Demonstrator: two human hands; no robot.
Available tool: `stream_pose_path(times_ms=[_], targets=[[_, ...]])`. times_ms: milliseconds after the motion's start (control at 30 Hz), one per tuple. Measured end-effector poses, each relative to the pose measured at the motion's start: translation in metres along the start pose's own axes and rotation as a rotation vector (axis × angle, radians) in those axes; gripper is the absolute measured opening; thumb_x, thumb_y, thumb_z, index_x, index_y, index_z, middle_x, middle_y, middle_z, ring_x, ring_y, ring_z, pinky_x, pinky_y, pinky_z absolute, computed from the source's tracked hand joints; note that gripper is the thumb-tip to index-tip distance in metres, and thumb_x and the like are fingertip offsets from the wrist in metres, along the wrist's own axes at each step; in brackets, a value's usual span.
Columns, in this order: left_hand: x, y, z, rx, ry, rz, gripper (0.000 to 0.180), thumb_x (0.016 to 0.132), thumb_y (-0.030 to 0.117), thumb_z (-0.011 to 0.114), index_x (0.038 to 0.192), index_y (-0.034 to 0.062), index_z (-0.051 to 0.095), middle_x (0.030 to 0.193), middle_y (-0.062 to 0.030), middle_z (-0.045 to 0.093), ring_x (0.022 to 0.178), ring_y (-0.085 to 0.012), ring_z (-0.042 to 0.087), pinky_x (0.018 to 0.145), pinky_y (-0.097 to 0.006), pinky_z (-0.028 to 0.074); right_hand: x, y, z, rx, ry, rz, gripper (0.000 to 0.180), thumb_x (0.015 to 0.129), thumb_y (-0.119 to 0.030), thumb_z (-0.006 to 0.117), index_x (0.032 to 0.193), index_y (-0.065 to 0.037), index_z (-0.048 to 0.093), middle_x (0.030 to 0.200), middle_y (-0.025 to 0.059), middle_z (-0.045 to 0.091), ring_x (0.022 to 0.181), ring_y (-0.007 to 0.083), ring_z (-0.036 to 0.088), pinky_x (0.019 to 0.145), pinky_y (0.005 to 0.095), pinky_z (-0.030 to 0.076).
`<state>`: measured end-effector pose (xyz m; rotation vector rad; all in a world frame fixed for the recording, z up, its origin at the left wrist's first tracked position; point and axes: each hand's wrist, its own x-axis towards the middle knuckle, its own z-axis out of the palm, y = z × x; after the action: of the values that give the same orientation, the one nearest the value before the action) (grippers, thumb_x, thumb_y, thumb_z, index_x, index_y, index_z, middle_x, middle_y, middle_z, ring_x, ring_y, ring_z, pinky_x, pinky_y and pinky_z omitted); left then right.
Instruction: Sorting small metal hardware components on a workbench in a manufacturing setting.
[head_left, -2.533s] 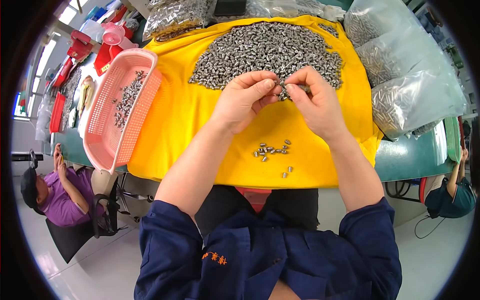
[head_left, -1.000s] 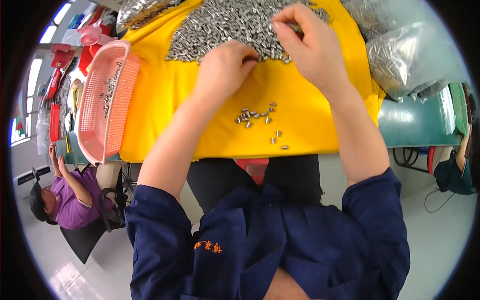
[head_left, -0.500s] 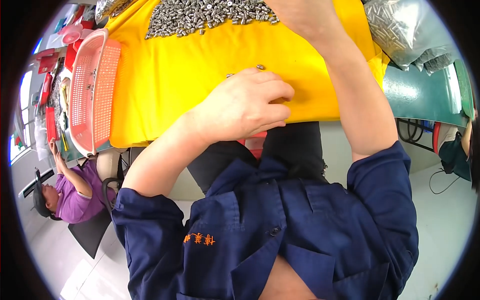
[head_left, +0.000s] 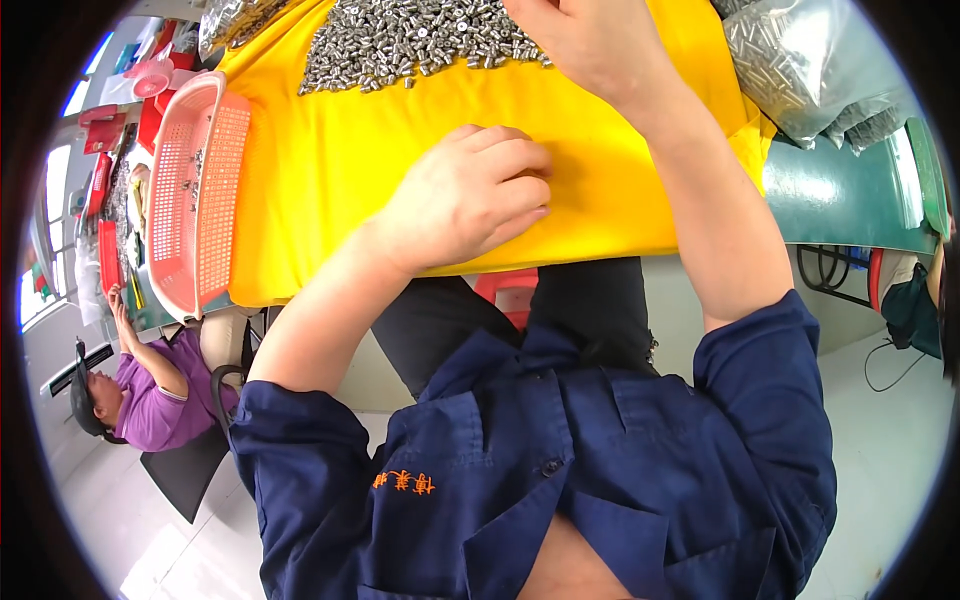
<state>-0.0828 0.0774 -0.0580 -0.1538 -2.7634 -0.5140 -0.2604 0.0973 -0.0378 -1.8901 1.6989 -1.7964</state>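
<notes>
Your left hand [head_left: 470, 195] was low over the near part of the yellow cloth [head_left: 340, 170], back upward, its fingers bent and bunched fairly close together. Their undersides were turned away from the camera, so I could not tell whether you had anything between them, or what lay beneath your palm. Your right hand [head_left: 590, 45] was farther out, at the right-hand part of the heap of small silver metal cylinders [head_left: 400, 45]. The upper edge of the view cut across it, and I could not tell how wide its fingers stood or whether they held a piece.

The heap was spread on the cloth beyond your left hand, well apart from it, and ran out of view at the top. To your left stood the long pink perforated plastic basket [head_left: 225, 200], with more small metal pieces [head_left: 195, 180] in it, partly hidden by its near wall. To your right, a clear plastic bag of metal cylinders [head_left: 785, 60] lay at the cloth's edge, near the bare green tabletop [head_left: 840, 190]. Another clear bag [head_left: 230, 25] showed at the upper left. A person in a purple shirt [head_left: 165, 400] sat at the far left.
</notes>
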Motion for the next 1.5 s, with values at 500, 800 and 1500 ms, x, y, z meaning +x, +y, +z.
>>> stream_pose_path(times_ms=[500,800,1500], targets=[[0.000,-0.015,0.002,-0.059,0.236,-0.294,0.009,0.073,0.012,0.062,0.081,0.0059,0.062,0.090,-0.0094,0.060,0.084,-0.0281,0.058,0.073,-0.035,0.048,-0.001,-0.002,-0.001,0.005,-0.053,0.085,0.006,0.078,-0.007,0.058,0.080,-0.003,0.053,0.063,0.0106,0.054,0.054,0.0218,0.053,0.051,0.0304,0.041],[0.017,-0.061,-0.015,0.209,0.203,-0.505,0.012,0.076,0.016,0.059,0.085,0.0099,0.064,0.084,-0.0066,0.061,0.075,-0.0269,0.060,0.067,-0.036,0.049,0.001,-0.005,-0.001,-0.012,-0.062,0.104,0.006,0.078,-0.007,0.058,0.080,-0.004,0.053,0.065,0.0099,0.054,0.056,0.0210,0.053,0.052,0.0294,0.041],[0.030,-0.053,-0.034,0.123,0.004,-0.626,0.013,0.076,0.015,0.059,0.082,0.0051,0.064,0.080,-0.0104,0.064,0.072,-0.0241,0.062,0.067,-0.033,0.048,-0.001,-0.004,-0.005,-0.035,-0.199,0.229,0.011,0.082,-0.010,0.056,0.090,-0.003,0.055,0.074,0.0027,0.058,0.061,0.0068,0.047,0.055,0.0211,0.040]])
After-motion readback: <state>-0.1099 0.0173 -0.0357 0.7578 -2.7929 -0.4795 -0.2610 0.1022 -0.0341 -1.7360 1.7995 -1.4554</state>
